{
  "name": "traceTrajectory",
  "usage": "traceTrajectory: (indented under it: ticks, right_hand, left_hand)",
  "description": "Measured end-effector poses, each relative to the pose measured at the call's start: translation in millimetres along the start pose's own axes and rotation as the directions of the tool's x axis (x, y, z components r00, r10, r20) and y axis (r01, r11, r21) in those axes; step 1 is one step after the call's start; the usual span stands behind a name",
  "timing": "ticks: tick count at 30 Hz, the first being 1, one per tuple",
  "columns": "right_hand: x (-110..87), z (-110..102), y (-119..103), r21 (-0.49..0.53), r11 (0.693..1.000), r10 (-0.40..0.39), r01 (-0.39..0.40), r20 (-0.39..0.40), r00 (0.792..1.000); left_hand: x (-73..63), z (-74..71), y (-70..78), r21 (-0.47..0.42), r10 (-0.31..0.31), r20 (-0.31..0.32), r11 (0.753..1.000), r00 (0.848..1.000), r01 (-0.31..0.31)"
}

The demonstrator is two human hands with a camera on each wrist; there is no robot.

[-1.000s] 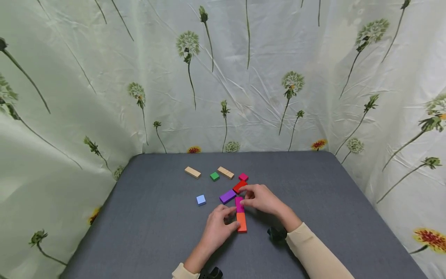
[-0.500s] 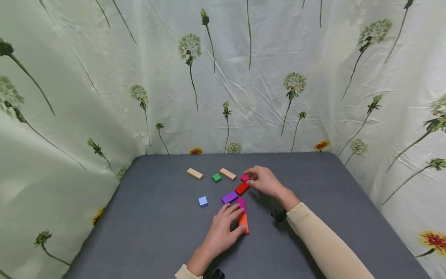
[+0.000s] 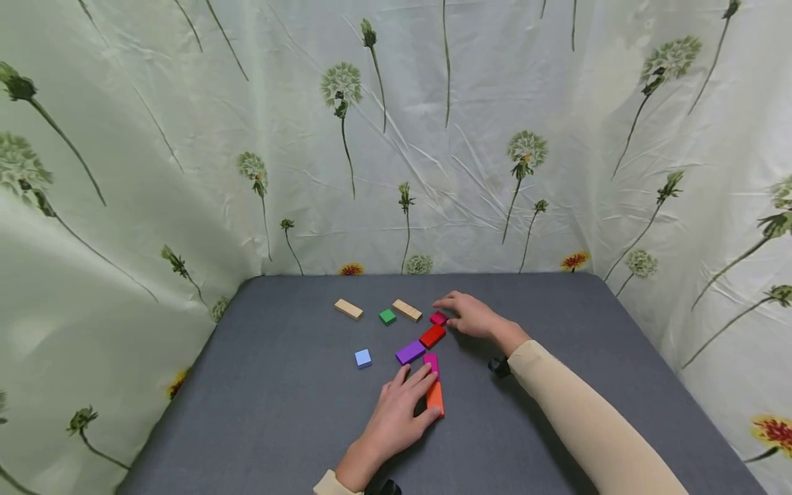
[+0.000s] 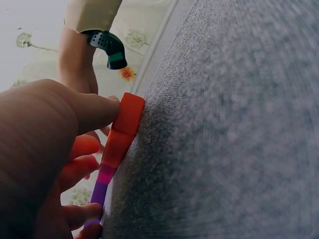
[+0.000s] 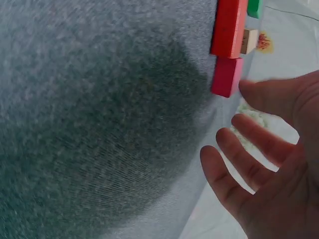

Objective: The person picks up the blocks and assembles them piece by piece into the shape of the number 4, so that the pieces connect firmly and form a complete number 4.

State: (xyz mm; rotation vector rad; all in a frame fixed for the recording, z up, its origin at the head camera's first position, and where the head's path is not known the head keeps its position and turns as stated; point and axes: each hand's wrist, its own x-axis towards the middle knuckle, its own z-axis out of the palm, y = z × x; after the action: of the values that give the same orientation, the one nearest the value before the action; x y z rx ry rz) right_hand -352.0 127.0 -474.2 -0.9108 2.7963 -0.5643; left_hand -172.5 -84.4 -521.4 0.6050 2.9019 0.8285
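My left hand (image 3: 396,416) rests over the near end of a row of blocks, its fingers relaxed and apart. Its thumb touches the orange block (image 3: 436,397) (image 4: 124,124), and the fingertips lie by the magenta block (image 3: 431,359). Beyond that, a purple block (image 3: 410,353) and a red block (image 3: 432,336) lie slantwise. At the far end sits a small crimson block (image 3: 438,318) (image 5: 227,77), just beyond the red one. My right hand (image 3: 473,316) hovers beside it with fingers spread and thumb close to it; whether they touch is unclear.
Two plain wooden blocks lie farther back, one at left (image 3: 349,309) and one nearer the row (image 3: 407,310). A green block (image 3: 387,317) sits between them. Nearer stands a light blue block (image 3: 363,359). The grey table (image 3: 278,399) meets a flowered curtain (image 3: 433,137) at its back edge.
My right hand has moved from the magenta block away to the crimson block, and its fingers have spread. The left hand has relaxed and stays by the orange and magenta blocks.
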Motion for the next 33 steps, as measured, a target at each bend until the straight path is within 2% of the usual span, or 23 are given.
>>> traceTrajectory:
  ticks: [6, 17, 25, 33]
  right_hand:
    - [2.9, 0.9, -0.9, -0.001, 1.0, 0.023, -0.023, 0.023, 0.999]
    - [5.5, 6.5, 3.0, -0.025, 0.994, 0.108, -0.109, -0.042, 0.993]
    - [4.7, 5.9, 6.5, -0.045, 0.994, 0.096, -0.101, -0.086, 0.992]
    - [1.0, 1.9, 5.7, -0.026, 0.992, 0.121, -0.125, -0.122, 0.985]
  left_hand:
    - [0.2, -0.3, 0.1, 0.034, -0.022, -0.004, 0.999, 1.0, 0.022]
    - [0.2, 1.6, 0.4, 0.053, -0.02, 0.01, 0.998, 1.0, 0.019]
    - [1.1, 1.2, 1.4, 0.069, -0.022, 0.019, 0.997, 1.0, 0.021]
    - [-0.4, 0.8, 1.8, 0.074, -0.022, 0.029, 0.997, 0.999, 0.02]
